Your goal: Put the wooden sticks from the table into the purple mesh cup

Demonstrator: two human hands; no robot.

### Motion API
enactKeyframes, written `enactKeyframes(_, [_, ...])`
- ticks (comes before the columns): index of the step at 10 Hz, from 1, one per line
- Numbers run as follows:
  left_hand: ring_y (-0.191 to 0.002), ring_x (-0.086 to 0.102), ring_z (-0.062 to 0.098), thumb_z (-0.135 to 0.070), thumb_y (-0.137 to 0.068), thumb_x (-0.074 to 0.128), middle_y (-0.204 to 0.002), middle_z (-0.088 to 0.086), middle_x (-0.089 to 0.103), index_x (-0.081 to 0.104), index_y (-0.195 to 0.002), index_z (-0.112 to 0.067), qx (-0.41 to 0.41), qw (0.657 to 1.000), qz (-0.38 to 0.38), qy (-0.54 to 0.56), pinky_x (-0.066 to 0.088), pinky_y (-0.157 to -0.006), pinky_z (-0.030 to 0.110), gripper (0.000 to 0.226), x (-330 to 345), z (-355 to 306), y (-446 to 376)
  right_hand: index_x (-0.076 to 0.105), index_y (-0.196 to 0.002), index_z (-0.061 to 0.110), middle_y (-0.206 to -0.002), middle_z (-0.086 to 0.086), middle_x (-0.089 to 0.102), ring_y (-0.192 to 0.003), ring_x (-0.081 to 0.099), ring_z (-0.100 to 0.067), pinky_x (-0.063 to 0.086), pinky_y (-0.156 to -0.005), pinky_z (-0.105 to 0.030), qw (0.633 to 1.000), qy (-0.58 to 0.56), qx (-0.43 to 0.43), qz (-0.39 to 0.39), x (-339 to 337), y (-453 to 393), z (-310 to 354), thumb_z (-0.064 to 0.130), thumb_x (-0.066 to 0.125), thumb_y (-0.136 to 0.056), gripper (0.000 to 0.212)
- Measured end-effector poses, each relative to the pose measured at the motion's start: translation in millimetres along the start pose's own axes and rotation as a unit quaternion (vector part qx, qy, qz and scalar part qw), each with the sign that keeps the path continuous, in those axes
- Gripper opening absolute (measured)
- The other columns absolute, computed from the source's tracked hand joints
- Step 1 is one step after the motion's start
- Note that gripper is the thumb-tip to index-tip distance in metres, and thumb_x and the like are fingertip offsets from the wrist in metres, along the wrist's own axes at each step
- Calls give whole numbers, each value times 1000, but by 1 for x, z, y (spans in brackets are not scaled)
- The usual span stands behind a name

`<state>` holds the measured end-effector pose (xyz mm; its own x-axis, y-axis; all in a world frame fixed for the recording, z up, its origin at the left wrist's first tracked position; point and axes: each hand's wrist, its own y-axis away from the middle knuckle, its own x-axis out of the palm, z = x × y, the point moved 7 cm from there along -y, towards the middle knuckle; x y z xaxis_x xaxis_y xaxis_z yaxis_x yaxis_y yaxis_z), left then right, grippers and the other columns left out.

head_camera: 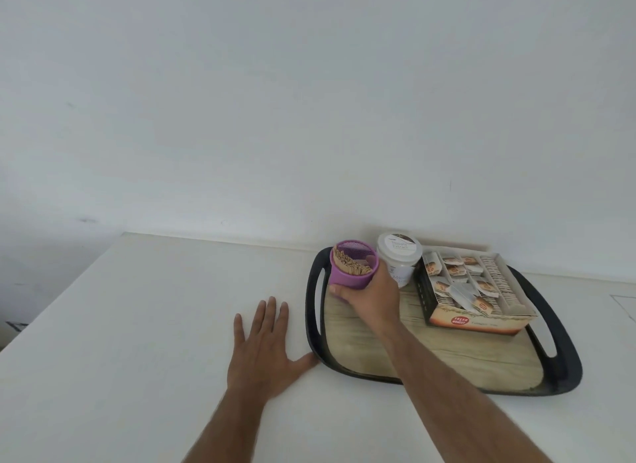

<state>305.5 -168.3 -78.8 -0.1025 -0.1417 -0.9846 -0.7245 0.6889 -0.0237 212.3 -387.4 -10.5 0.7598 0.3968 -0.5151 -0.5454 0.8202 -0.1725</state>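
Note:
The purple mesh cup (pixel 351 273) is tilted towards me over the far left corner of the tray (pixel 311 311). Several wooden sticks (pixel 349 264) stand bunched inside it. My right hand (pixel 370 297) grips the cup from its near right side, fingers curled round its wall. My left hand (pixel 263 349) lies flat on the white table (pixel 155 325) with straight, spread fingers, its thumb touching the tray's left rim. No loose sticks show on the table.
The black tray with a wood-look bottom also carries a white jar (pixel 399 259) right behind the cup and an open box of tea bags (pixel 475 290) at the right. A white wall rises behind the table.

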Motion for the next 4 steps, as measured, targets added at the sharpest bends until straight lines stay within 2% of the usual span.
enactKeyframes(2, [-158, -6, 16, -101, -63, -2, -171, -1, -3, 6, -163, -24, 0, 1000, -10, 0, -6, -126, 55, 126, 0, 1, 0, 57, -118, 29, -108, 13, 69, -96, 65, -10, 48, -78, -22, 999, 6, 32, -16, 5, -8, -5, 60, 88, -41, 89])
enactKeyframes(3, [-158, -5, 16, -100, -65, 2, -172, -1, -2, 6, -163, -24, 1, 1000, 1, 0, -5, -126, 55, 124, -3, -2, 2, 59, -114, 30, -101, 16, 68, -89, 63, -6, 44, -71, -15, 1000, 2, 25, -16, 5, -6, -5, 61, 86, -45, 80])
enactKeyframes(4, [-158, -6, 16, -99, -67, 6, -172, -2, -2, 6, -163, -24, -4, 1000, 9, 6, -6, -125, 55, 122, -4, -1, 3, 57, -112, 32, -98, 20, 65, -88, 62, -5, 45, -69, -14, 1000, 4, 19, -14, 4, 0, -7, 59, 87, -49, 75])
